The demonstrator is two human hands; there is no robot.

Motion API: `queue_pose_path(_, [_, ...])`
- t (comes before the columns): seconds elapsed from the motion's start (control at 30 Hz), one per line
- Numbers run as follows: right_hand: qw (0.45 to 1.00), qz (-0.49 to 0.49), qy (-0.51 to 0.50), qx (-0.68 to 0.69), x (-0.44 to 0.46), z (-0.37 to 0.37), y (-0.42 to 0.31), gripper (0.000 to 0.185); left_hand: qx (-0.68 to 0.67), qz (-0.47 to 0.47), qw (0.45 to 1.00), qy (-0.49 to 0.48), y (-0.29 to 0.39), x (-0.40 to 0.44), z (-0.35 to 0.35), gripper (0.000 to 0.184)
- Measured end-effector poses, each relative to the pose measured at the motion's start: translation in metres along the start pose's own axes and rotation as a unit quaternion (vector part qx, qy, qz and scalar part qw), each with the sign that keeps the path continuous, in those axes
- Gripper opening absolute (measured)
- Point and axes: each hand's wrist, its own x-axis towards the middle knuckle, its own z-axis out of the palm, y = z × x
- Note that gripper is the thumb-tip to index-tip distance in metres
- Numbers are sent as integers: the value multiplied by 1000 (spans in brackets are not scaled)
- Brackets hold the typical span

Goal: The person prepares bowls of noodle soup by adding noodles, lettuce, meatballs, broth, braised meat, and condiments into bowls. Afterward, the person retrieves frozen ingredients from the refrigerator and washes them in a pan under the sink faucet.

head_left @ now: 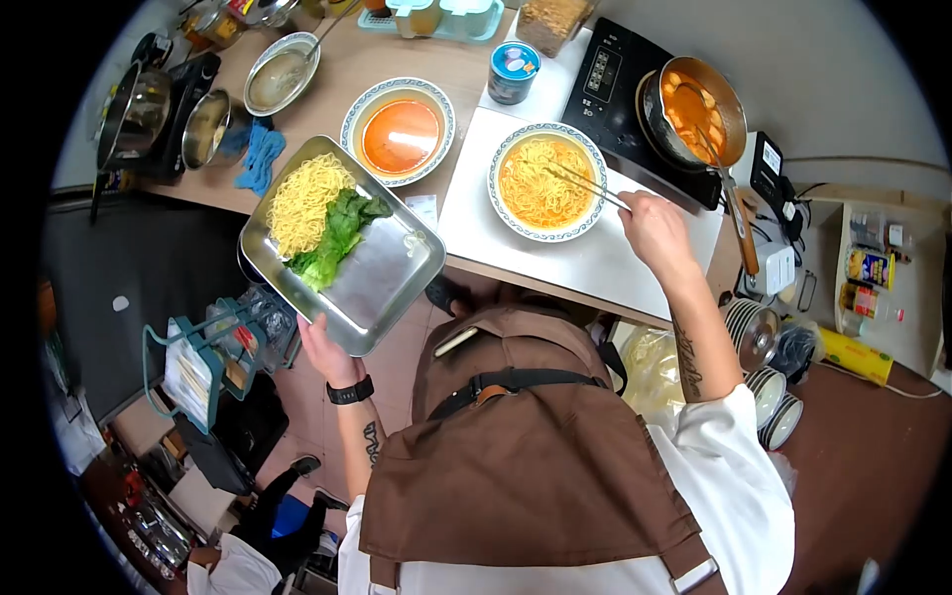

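My left hand (325, 349) grips the near edge of a metal tray (372, 293), held tilted off the table's edge. On the tray lie a heap of yellow noodles (302, 203) and green lettuce leaves (337, 238). Closed around a pair of thin metal chopsticks (595, 188), my right hand (654, 233) reaches in from the right. The chopstick tips touch noodles (543, 183) in a patterned bowl (498, 213) on the white board. Left of it, another patterned bowl (347, 139) holds orange-red soup (400, 136).
An induction cooker (605, 89) carries a pot (734, 104) of red stew with a wooden-handled ladle (742, 223). A blue-lidded tub (511, 74), a bowl with a strainer (283, 74) and a blue cloth (260, 157) stand around. Behind at lower left is another person (243, 565).
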Motion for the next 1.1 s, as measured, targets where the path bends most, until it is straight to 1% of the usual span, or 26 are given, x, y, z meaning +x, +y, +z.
queue_pose_path(0.07, [1000,1,-5,-16,-7,-11,-2,14,-6,8,1000,-7,-1,5,5,48])
queue_pose_path(0.1, [999,23,-22,-20,-15,-34,-11,14,-5,8,1000,-7,0,3,5,45])
queue_pose_path(0.13, [998,37,-46,-30,-17,-36,-13,16,-1,6,1000,-9,3,1,4,42])
queue_pose_path(0.2, [992,68,-87,-51,-20,-38,-11,23,-3,-1,1000,-10,3,2,9,44])
queue_pose_path(0.27, [994,57,-78,-48,-32,-41,-14,22,-5,-10,1000,-22,6,1,4,47])
queue_pose_path(0.33, [996,34,-63,-47,-30,-49,-20,21,-13,-6,1000,-20,5,3,7,44])
queue_pose_path(0.37, [992,68,-93,-47,-35,-69,-25,19,-10,-5,1000,-21,5,4,6,44])
queue_pose_path(0.47, [986,50,-120,-106,-30,-56,-19,19,-13,1,999,-41,6,4,12,42])
queue_pose_path(0.5, [991,13,-103,-89,-21,-43,-20,18,-9,1,999,-48,3,4,12,41])
queue_pose_path(0.53, [992,17,-93,-89,-27,-45,-18,17,-5,1,999,-53,2,5,9,41])
queue_pose_path(0.57, [993,14,-75,-92,-34,-54,-15,17,-7,-8,997,-78,0,8,7,39])
queue_pose_path(0.6, [994,0,-54,-92,-33,-65,-15,18,10,9,997,-73,0,7,14,39])
queue_pose_path(0.67, [997,19,-51,-56,-29,-102,-23,22,73,54,993,-77,-17,17,2,41])
queue_pose_path(0.73, [998,-13,-66,15,-13,-121,-42,30,74,58,992,-84,-15,18,10,45])
queue_pose_path(0.8, [993,-60,-57,85,8,-126,-78,36,25,35,994,-101,-3,16,26,48])
queue_pose_path(0.83, [992,-75,-46,95,22,-122,-93,36,43,54,989,-129,-1,18,27,49])
queue_pose_path(0.87, [990,-87,-36,104,34,-115,-106,37,37,49,989,-132,2,17,32,51])
queue_pose_path(0.93, [987,-122,-30,103,62,-100,-128,35,51,73,986,-139,2,19,38,53])
queue_pose_path(1.0, [981,-159,-65,90,83,-80,-146,35,69,68,984,-153,4,20,34,56])
queue_pose_path(1.07, [978,-169,-68,102,99,-62,-160,35,84,59,982,-158,5,20,36,57])
queue_pose_path(1.1, [975,-171,-58,126,103,-52,-165,31,94,63,980,-161,8,20,37,57])
